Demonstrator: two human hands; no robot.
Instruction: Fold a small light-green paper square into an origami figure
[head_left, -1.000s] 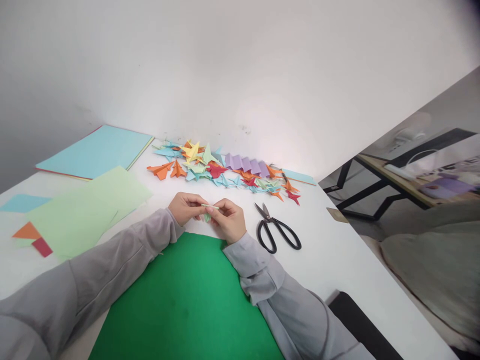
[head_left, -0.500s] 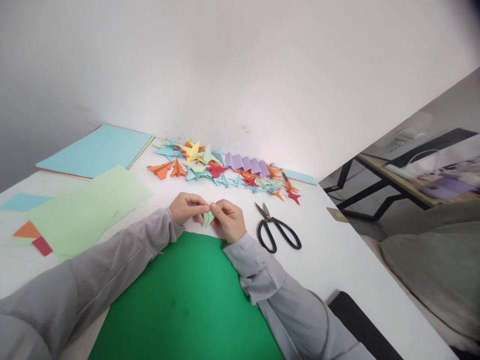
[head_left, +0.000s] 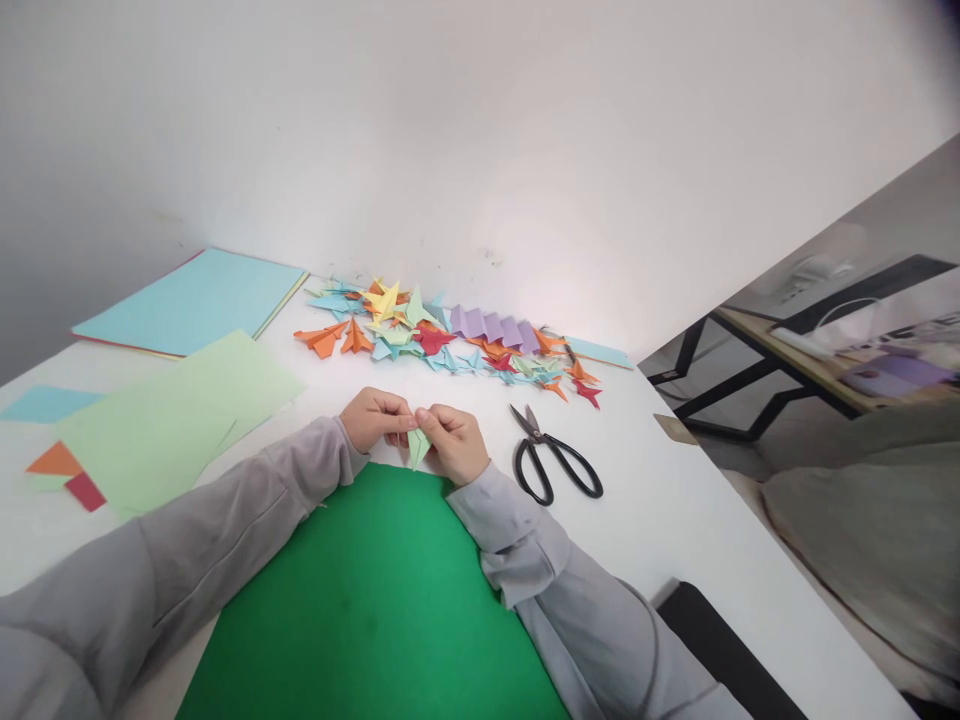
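Observation:
A small folded piece of light green paper [head_left: 418, 448] is pinched between my two hands, its pointed end hanging down. My left hand [head_left: 376, 420] grips it from the left, and my right hand [head_left: 456, 443] from the right, thumbs almost touching at its top. Both hands are just beyond the far edge of a green sheet [head_left: 360, 600]. Behind them lies a row of folded paper shapes in several colours [head_left: 433, 338]. To the right, black-handled scissors [head_left: 553, 455] lie with blades slightly apart.
Light green sheets [head_left: 157, 430] and small orange, red and blue pieces lie at the left. A blue-topped paper stack [head_left: 195, 300] is at the back left. A black flat object [head_left: 720, 650] lies near the right front, partly behind my sleeve.
The folded green paper has shifted slightly down, and more of its pointed end shows. My hands have moved very slightly.

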